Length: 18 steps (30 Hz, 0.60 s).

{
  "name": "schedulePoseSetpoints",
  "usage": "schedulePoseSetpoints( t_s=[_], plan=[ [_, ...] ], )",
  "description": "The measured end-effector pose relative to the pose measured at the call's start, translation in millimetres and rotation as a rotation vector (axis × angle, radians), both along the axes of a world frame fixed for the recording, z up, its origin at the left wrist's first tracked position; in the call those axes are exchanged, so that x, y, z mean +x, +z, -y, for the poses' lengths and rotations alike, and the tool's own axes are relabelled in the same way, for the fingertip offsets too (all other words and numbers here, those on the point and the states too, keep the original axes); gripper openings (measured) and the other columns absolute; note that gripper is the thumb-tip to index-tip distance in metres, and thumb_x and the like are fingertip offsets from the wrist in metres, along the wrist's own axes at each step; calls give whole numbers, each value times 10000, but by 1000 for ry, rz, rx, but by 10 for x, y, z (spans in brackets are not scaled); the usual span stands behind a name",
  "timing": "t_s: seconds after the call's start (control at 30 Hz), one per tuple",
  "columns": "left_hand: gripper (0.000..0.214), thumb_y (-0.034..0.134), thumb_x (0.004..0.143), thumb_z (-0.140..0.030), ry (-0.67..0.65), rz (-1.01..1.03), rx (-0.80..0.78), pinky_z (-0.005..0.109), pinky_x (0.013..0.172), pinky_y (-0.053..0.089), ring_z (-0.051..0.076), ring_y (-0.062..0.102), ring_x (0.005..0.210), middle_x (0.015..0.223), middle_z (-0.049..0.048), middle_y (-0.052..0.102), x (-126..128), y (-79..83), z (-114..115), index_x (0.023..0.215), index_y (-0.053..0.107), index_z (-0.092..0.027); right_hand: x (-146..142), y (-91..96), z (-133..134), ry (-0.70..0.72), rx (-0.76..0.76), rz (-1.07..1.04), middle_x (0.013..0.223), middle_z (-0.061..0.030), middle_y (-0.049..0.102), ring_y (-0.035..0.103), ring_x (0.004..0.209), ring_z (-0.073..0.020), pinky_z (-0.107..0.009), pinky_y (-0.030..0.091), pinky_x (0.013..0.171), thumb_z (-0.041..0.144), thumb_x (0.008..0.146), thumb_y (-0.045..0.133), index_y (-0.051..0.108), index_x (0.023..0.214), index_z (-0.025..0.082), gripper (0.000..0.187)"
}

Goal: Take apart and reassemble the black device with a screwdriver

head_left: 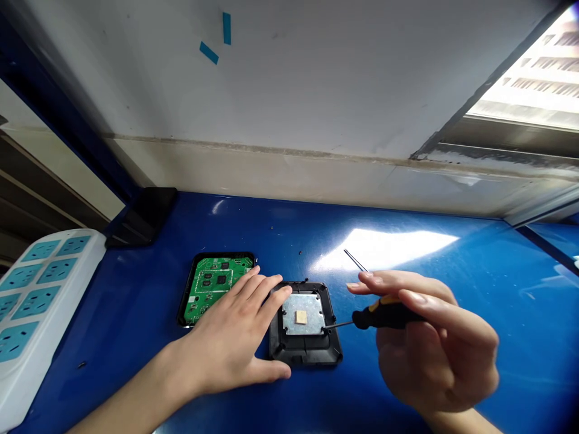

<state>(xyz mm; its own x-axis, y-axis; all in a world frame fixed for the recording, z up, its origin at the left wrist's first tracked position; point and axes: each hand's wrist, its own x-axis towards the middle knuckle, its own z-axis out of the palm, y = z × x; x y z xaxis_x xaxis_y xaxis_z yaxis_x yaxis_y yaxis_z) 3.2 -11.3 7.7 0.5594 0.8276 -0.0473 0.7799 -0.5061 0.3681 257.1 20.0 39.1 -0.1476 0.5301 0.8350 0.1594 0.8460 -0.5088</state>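
A black plastic cover [305, 355] lies on the blue table with a silvery metal plate [294, 304] in its middle, and a small beige pad [301, 317] sits on that plate. My left hand [235, 325] rests flat over the cover's left edge, fingers spread. In my right hand [434, 337] is a screwdriver [384, 312] with a black and yellow handle. Its tip reaches the plate's lower right corner, at a dark screw point. A thin dark pointed tool [355, 260] shows beyond my right fingers; whether they touch it is unclear. Left of the cover, a green circuit board [212, 280] sits in a black shell, partly behind my left hand.
A white power strip [49, 289] with blue sockets stands at the left, near a black object [145, 214] in the corner. Small dark bits [300, 252] are scattered on the table [253, 223]. A pale wall [294, 90] rises behind, with a window [534, 78] at right.
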Motion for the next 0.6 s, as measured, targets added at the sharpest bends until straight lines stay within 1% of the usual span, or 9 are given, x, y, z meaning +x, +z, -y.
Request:
schedulePoseSetpoints(
  t_s=[0.1,0.17,0.23,0.3,0.33,0.4,0.43,0.5,0.6],
  plan=[
    [991,672,820,-766,-4,-17,-18,659,1205,322,483,254,1523,1652,125,367,4,11,1,1581,334,-228,-12,0,0,114,-4,-42,1225,-94,735,718,1073,-264,-491,668,771,100,984,393,651,1312,199,429],
    [999,681,815,-762,-6,-23,-18,667,1200,325,486,245,1525,1651,131,367,5,10,1,1581,333,-221,-21,0,-3,134,-32,-37,1258,-104,707,711,1083,-275,-500,673,765,159,1011,395,656,1309,207,399],
    [1005,699,803,-756,-4,-13,-2,664,1202,321,480,251,1525,1646,132,375,5,2,2,1575,339,-222,-24,-2,-11,122,0,-25,1231,-119,663,701,1061,-286,-490,690,709,268,1030,460,656,1320,201,356],
    [998,711,797,-748,-1,8,16,654,1212,311,470,266,1523,1638,126,388,4,-6,1,1569,347,-229,-24,-2,-24,80,55,-11,1151,-110,611,690,1006,-273,-471,700,669,322,995,578,676,1302,193,347],
    [992,711,798,-745,-1,14,20,648,1215,309,468,272,1521,1635,124,393,4,-9,0,1567,350,-232,-25,-1,-30,50,79,-5,1103,-96,591,686,968,-256,-458,701,658,292,963,636,692,1282,198,338],
    [985,706,799,-748,-1,15,19,639,1215,313,469,276,1519,1632,123,399,2,-12,-1,1563,355,-234,-30,5,-35,-17,104,2,1043,-75,590,677,910,-226,-428,696,638,153,898,691,719,1239,214,348],
    [981,701,800,-751,-1,14,20,636,1214,315,469,277,1519,1630,121,402,1,-14,-1,1561,356,-237,-34,10,-33,-48,110,3,1033,-72,614,679,891,-218,-412,690,624,88,879,677,725,1225,221,374],
    [974,695,801,-756,2,23,28,629,1214,318,464,284,1517,1627,118,406,-3,-18,2,1559,357,-245,-42,23,-18,-74,83,-5,1052,-75,682,699,876,-216,-401,676,615,40,903,590,715,1231,232,400],
    [963,693,810,-749,5,43,36,625,1216,313,455,284,1520,1627,112,406,-7,-21,7,1562,351,-255,-49,49,12,5,-50,-45,1092,-74,750,741,893,-235,-450,665,678,75,981,420,677,1264,240,416]
  ],
)
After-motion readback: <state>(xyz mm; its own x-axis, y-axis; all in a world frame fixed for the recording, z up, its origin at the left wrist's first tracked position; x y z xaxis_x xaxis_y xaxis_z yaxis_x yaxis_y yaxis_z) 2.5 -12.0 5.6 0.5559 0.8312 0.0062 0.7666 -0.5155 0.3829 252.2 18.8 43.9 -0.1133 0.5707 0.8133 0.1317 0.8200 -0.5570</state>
